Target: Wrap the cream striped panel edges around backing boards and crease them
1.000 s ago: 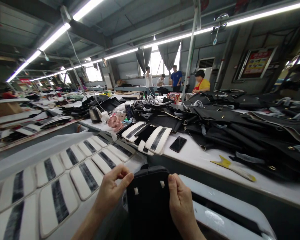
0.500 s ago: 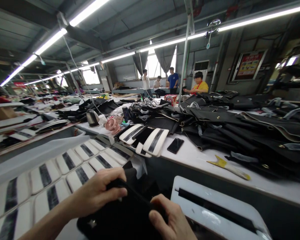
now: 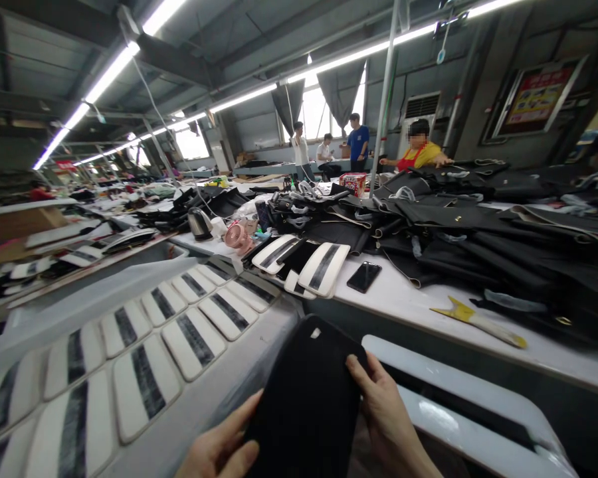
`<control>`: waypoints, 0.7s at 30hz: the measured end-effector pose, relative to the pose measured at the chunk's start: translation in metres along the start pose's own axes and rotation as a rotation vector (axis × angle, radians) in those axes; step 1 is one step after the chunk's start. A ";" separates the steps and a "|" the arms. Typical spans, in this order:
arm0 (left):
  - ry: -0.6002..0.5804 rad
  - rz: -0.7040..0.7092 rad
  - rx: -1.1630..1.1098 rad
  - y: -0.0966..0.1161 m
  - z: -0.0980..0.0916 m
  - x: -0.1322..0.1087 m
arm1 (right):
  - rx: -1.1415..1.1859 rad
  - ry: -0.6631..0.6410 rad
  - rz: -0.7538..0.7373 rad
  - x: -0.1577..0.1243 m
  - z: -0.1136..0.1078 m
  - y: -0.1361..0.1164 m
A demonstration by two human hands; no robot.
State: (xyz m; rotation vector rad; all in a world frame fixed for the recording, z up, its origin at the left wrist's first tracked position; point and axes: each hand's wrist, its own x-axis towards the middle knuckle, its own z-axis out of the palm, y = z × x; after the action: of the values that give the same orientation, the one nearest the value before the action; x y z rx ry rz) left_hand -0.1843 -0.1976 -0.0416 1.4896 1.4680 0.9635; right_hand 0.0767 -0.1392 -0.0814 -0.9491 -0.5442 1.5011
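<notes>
The left hand (image 3: 224, 441) grips the lower left edge of a black panel (image 3: 303, 398), and the right hand (image 3: 381, 395) pinches its upper right edge with the thumb in front. The panel is tilted, between the hands in the lower middle of the view, with 1 small white patch (image 3: 315, 332) near its top. To its left, white pads (image 3: 124, 398) with dark stripes lie in 2 rows. Just beside the right hand is a white slotted plate (image 3: 438, 416). On the table (image 3: 408, 302) beyond lie a phone (image 3: 364, 277), a yellow-ended tool (image 3: 478, 321), 1 pink fan (image 3: 236, 236), a kettle (image 3: 198, 224) and heaped black material (image 3: 478, 255). Behind the heap is a person in a yellow top (image 3: 423, 158).
</notes>
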 end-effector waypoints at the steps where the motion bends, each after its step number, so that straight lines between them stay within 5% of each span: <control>1: -0.036 0.045 0.038 -0.005 0.008 0.003 | -0.042 -0.015 -0.046 0.003 0.003 0.003; 9: 0.274 0.161 0.072 0.002 0.047 0.048 | -0.314 0.054 -0.234 -0.004 0.020 0.022; 14: 0.228 0.066 -0.014 0.015 0.051 0.065 | -0.366 0.117 -0.288 -0.007 0.031 0.010; 21: 0.213 -0.037 -0.134 -0.001 0.060 0.075 | -0.204 0.121 -0.269 -0.005 0.033 0.025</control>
State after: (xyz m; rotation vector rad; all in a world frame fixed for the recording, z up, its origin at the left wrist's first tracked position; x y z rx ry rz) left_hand -0.1268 -0.1247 -0.0674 1.2905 1.5416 1.2030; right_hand 0.0351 -0.1426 -0.0817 -1.0712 -0.7165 1.1553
